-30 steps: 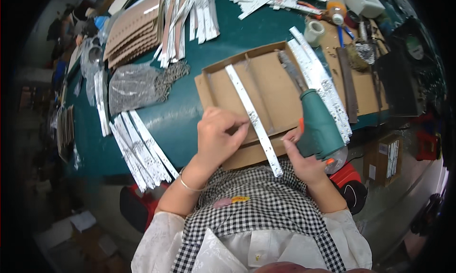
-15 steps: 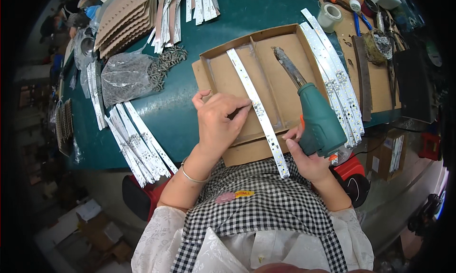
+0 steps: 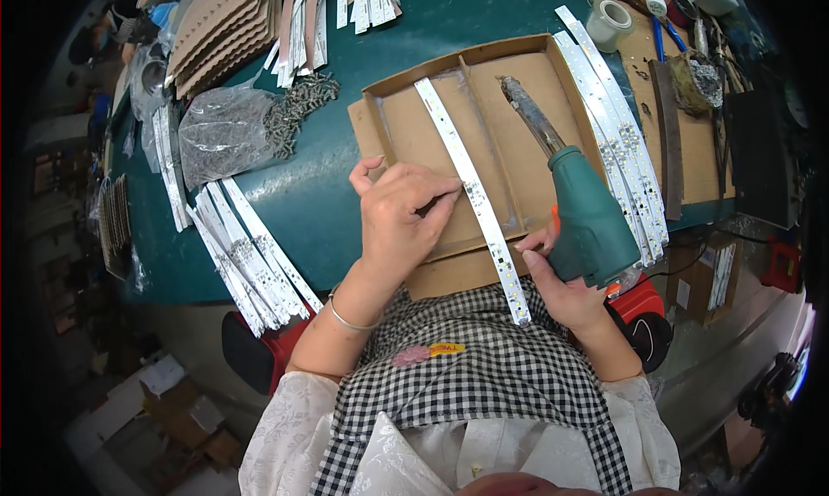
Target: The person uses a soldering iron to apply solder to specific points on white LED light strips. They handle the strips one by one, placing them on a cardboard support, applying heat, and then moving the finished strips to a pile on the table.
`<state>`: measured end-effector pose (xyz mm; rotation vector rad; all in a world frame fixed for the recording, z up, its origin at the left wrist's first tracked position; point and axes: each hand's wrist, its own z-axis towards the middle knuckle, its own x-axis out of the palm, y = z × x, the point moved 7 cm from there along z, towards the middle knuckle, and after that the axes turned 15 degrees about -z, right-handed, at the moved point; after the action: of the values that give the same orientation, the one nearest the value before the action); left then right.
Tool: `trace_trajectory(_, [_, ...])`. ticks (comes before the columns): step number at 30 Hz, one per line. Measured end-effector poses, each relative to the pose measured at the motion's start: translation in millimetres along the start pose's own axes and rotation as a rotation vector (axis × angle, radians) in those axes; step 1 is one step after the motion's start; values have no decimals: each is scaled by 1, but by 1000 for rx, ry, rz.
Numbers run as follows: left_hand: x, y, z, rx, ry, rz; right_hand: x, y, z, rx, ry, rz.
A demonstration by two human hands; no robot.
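Left hand point(image 3: 401, 211), knuckles up: thumb and forefinger pinch 1 white strip point(image 3: 484, 215) midway. Strip slants over cardboard tray point(image 3: 540, 138), near end above apron point(image 3: 458, 392). Right hand point(image 3: 570, 302) partly behind green heat gun point(image 3: 594, 215); cannot tell its grip. Yellow patch point(image 3: 446, 349) bears lettering. Clear bag point(image 3: 220, 138): small gray pieces.

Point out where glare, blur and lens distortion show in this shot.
Head view: pale sheen on the green table and glints on the clear bag; head view: boxes on the floor at lower left look dim and soft, while the white strip and left hand look fairly crisp; head view: corners fall to black, and the table's edge seems bent.
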<state>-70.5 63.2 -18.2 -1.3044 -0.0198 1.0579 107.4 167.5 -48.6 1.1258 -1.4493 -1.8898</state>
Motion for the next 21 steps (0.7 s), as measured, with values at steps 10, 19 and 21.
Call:
trace_trajectory(10, [3, -1, -1, 48, 43, 57, 7, 12, 7, -23, -9, -6])
trace_trajectory(19, [2, -5, 4, 114, 64, 75, 5, 13, 12, 3, -62, -55])
trace_trajectory(21, [1, -2, 2, 74, 30, 31, -5, 7, -2, 101, -61, 131])
